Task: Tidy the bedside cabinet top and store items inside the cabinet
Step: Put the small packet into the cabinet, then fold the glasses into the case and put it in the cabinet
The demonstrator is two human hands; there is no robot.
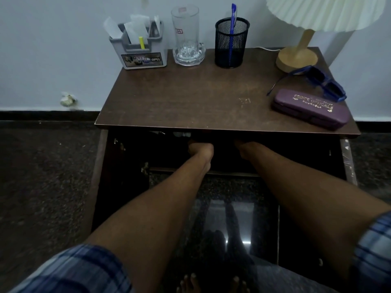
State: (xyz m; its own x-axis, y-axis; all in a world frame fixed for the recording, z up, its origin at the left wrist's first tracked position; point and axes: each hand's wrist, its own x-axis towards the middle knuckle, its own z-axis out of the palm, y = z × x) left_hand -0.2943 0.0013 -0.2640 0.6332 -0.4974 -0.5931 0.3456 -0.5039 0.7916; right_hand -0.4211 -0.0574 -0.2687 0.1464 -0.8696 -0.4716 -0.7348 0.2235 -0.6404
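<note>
Cabinet is standing open at the front, its interior dark. Both hands are hovering inside the opening, just under the tabletop's 6 o'clock edge. The left hand and right hand are side by side, not touching. The fingers of both are disappearing into the dark beneath the edge, so I cannot tell whether either is gripping anything.

- Organizer is sitting at 11 o'clock, holding paper slips and a yellow marker.
- Glass is standing upright at 12 o'clock in a clear dish, just beside the organizer.
- Mesh cup is standing at 1 o'clock, holding a blue pen upright.
- Lamp is standing at 2 o'clock.
- Sunglasses are lying at 3 o'clock, arms unfolded, just beside the lamp base.
- Case is lying closed at 4 o'clock, close against the sunglasses.

Pale wall is running behind, and dark speckled floor is lying to either side.
</note>
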